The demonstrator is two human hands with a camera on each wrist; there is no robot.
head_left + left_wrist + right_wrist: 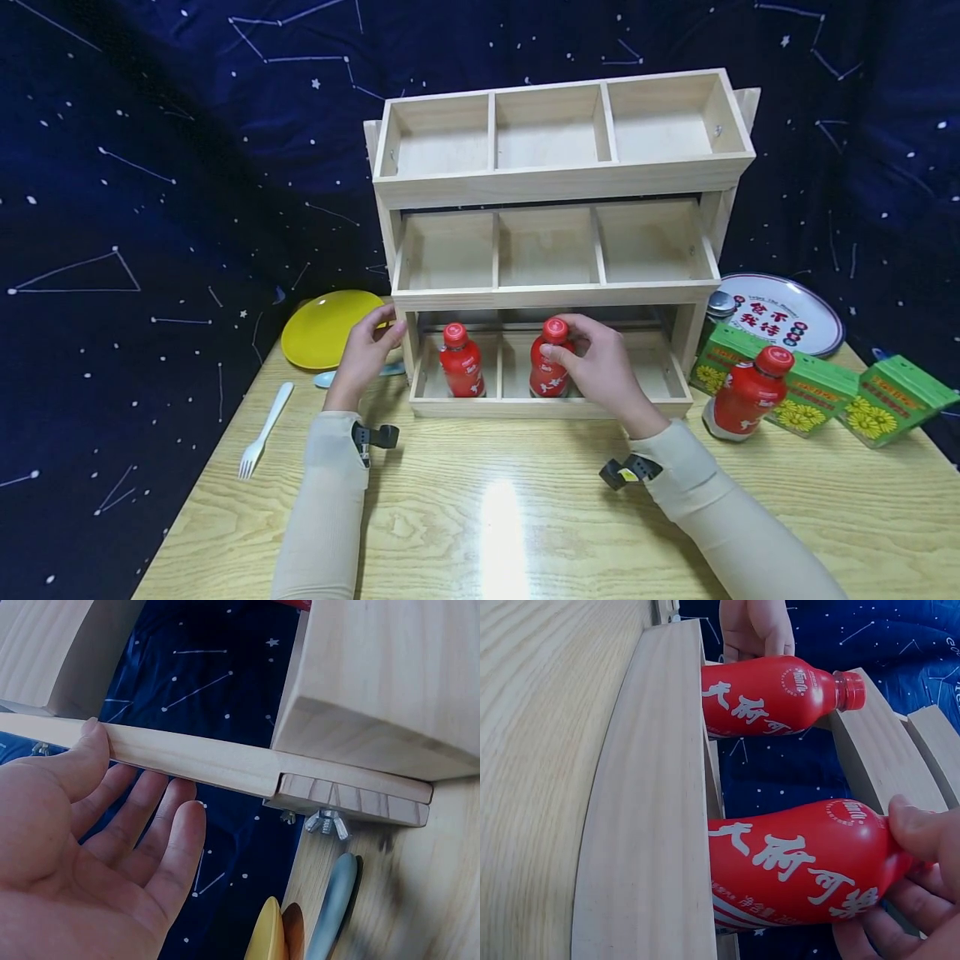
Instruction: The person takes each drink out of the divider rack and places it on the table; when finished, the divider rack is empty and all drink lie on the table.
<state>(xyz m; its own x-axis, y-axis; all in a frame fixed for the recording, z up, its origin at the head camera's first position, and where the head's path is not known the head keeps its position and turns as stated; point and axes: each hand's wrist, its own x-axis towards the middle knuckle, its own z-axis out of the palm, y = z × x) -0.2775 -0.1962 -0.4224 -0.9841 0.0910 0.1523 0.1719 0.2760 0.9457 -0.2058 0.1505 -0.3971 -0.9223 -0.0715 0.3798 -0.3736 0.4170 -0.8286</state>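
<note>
My right hand (603, 371) grips a red plastic bottle (795, 862) near its cap, thumb on one side and fingers on the other. That bottle stands upright in the bottom tier's middle compartment. A second red bottle (462, 362) stands in the left compartment of the same tier. At the left side of the wooden three-tier rack (562, 187), my left hand (365, 350) holds the upright post (187, 754). Its thumb lies over the post's near face, and the index fingertip is hidden behind it.
On the right stand a third red bottle (748, 396), several green boxes (900, 398) and a white plate (813, 304) with a metal-topped item (722, 304). A yellow plate (318, 329), a pale-blue utensil (334, 904) and a white fork (266, 429) lie left. Dark starry cloth hangs behind.
</note>
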